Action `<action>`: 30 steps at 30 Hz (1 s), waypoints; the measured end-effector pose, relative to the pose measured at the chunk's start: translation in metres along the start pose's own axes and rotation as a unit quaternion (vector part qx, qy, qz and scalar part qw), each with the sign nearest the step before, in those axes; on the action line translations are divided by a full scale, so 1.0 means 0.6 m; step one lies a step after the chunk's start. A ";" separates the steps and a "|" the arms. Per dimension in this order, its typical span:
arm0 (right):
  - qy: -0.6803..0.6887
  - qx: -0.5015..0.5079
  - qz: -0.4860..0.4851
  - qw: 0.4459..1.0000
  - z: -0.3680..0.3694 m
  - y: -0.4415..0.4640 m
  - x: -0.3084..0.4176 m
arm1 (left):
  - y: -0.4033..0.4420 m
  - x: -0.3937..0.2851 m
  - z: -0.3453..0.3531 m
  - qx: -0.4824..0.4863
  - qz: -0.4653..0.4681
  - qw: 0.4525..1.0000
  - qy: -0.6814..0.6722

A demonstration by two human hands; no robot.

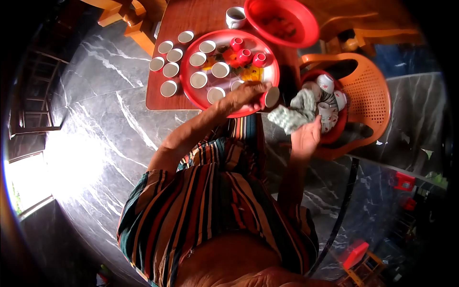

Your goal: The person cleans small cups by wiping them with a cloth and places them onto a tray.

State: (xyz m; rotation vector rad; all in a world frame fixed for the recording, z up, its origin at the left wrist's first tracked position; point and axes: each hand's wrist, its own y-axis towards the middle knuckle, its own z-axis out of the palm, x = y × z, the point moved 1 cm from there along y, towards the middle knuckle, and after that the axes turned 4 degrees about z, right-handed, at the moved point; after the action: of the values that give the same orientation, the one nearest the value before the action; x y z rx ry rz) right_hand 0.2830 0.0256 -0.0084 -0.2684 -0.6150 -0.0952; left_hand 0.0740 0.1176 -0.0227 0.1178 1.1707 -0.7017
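My left hand (249, 94) is closed around a red cup (272, 97) with a pale inside, its mouth tipped to the right, over the near edge of the round red tray (189, 88). In my right hand (306, 137) is a crumpled grey-green cloth (292, 115), held a little apart from that cup. Several white-lined cups (198, 80) stand mouth up on the flowered tray. Three small red cups (244, 56) sit upside down at its far right.
More cups (169, 88) stand on the brown table (157, 101) left of the tray. Behind are a white mug (235, 18) and a red basin (306, 38). On the right, an orange chair (373, 91) bears a red bowl (345, 117) of white patterned cups (326, 83).
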 end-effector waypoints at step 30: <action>-0.221 0.113 0.185 0.951 0.092 -0.053 -0.099 | -0.180 -0.025 0.053 -0.054 0.328 0.821 0.464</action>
State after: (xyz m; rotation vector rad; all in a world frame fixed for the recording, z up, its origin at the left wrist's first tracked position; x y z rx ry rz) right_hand 0.1987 0.0111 0.0076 -0.1782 -1.0016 0.4070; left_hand 0.0360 0.0257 0.0322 0.8011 1.9461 0.1033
